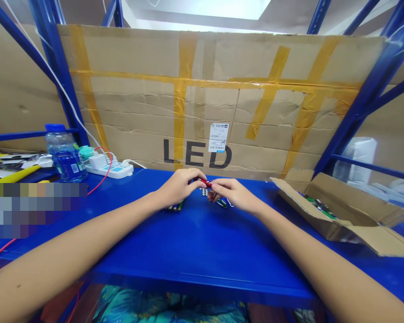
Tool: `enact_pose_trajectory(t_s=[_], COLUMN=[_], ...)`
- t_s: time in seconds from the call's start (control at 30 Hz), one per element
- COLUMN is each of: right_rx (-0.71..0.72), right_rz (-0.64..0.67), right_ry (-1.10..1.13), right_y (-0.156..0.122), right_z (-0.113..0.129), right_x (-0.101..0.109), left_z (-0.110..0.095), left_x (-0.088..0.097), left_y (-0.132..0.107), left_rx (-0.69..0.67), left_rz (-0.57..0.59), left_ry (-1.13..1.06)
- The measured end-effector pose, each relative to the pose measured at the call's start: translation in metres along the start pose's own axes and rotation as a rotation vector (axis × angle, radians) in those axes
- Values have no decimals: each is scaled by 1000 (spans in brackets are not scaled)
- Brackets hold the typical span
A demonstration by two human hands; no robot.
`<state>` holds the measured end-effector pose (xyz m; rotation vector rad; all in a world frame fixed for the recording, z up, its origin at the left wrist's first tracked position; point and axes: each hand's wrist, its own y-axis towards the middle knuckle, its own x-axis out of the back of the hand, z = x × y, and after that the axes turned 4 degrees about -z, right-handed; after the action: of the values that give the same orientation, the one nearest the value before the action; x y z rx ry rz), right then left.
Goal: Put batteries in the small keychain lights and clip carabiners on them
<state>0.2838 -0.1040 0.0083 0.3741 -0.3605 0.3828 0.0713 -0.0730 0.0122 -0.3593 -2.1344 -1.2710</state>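
Note:
Both my hands meet over the middle of the blue table [195, 242]. My left hand [180, 186] and my right hand [232, 194] are closed, pinching the two ends of a small red pen-like object [205, 182] held just above the table. Under my left hand lie a few dark green and black sticks [175, 207]. A cluster of small silvery parts [204, 192] sits between the hands. Below my right hand lie small blue and white pieces [224, 203], partly hidden.
An open cardboard box [340, 211] with green parts stands at the right. A water bottle [64, 154] and a white power strip [109, 168] with a red wire sit at the back left. A taped cardboard sheet marked LED [222, 98] closes the back. Blue rack posts flank both sides.

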Motion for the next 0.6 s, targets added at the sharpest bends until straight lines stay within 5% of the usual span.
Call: enact_pose_trajectory(t_s=[0.3,0.6], right_rx=[-81,-90], right_rz=[24,-118], right_ry=[301,124], right_y=[-2,-3], right_z=[-2,2], right_x=[-13,-13], left_z=[-5,-1], left_x=[-7,-5], left_y=[-4,5], left_rx=[-35,468], left_rz=[25,-99], left_ry=[-86,-880])
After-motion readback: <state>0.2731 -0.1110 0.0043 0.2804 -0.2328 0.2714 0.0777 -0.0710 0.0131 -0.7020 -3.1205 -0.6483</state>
